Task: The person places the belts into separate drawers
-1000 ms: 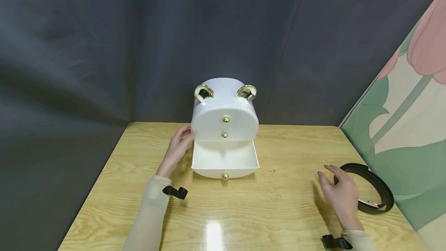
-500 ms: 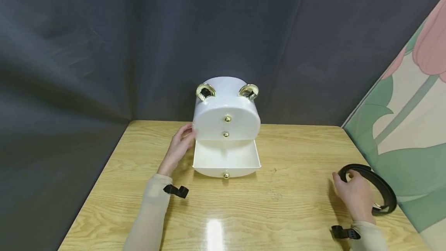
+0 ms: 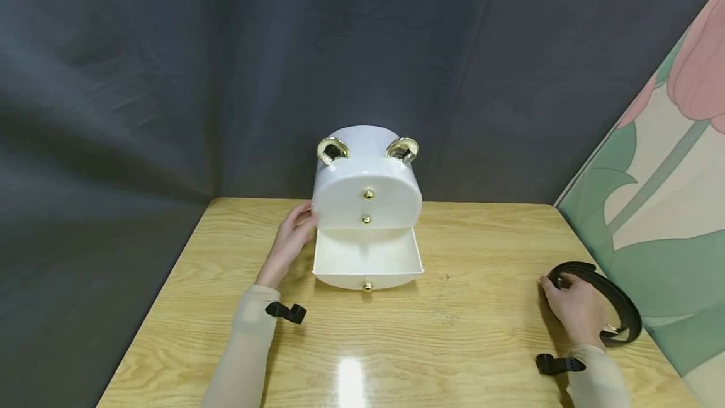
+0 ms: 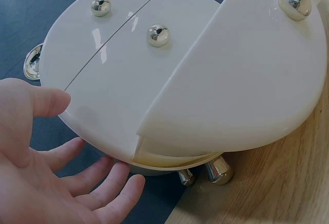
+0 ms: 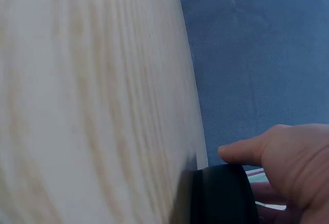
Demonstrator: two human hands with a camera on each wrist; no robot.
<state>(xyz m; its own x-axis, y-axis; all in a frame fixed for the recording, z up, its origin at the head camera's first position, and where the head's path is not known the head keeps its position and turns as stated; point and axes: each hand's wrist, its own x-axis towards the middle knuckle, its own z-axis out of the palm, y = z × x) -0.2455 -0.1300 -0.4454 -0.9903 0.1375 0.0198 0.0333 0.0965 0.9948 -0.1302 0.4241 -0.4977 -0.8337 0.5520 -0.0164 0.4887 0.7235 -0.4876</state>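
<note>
A glossy white drawer box (image 3: 362, 172) stands at the back middle, with gold ring-shaped ears and round gold knobs. Its bottom drawer (image 3: 365, 250) is pulled out and shows a bare inside. My left hand (image 3: 287, 241) lies along the box's left side, fingers loosely bent; in the left wrist view the thumb and fingertips are right at the box's edge (image 4: 103, 80). At the right, a coiled black belt (image 3: 625, 304) with a metal buckle is pinched at its near-left part by my right hand (image 3: 579, 310). The right wrist view shows the belt's dark band (image 5: 223, 196) beside the thumb.
The wooden table (image 3: 453, 357) ends at a dark curtain (image 3: 362, 49) behind the box. Along the right side hangs a flowered cloth (image 3: 668, 206), close to the belt. Short gold feet (image 4: 220, 170) show under the box in the left wrist view.
My right hand has moved right onto the belt and taken hold of it, and the belt has shifted slightly. The left hand and the box stay as they were.
</note>
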